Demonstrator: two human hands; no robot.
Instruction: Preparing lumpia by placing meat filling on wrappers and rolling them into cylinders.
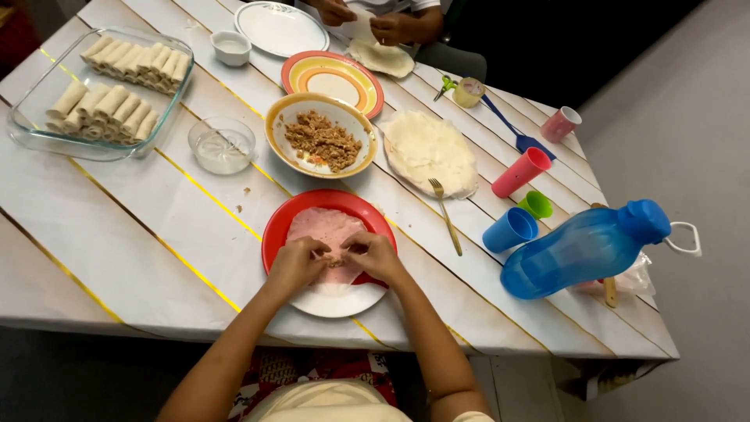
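At the upper left of the frame a glass dish [31, 117] holds two rows of finished rolls [105, 105], their long axes running from lower left to upper right. Just right of it sit a small glass bowl [222, 145] and, higher up, a small white bowl [231, 47] and a white plate [281, 28]. In the middle, a yellow-rimmed bowl [275, 125] carries brown minced filling [322, 141], with a striped plate [295, 74] above it. Below centre lies the red plate [273, 234], and on it a thin, pale pink wrapper [328, 223] lies flat. The left hand [297, 264] and the right hand [373, 255] meet at the wrapper's near edge, fingertips pinched together on the sheet and a little filling between them; the fold they grip runs left to right across the frame. Right of centre a stack of white wrappers [430, 148] lies with a gold fork [444, 207] beside it. Farther right stand a pink cup [519, 172], a green cup [536, 205] and a blue cup [509, 229], then a blue water bottle [586, 246] lying on its side, cap toward the upper right. At top centre another person's hands [394, 27] work on a wrapper.
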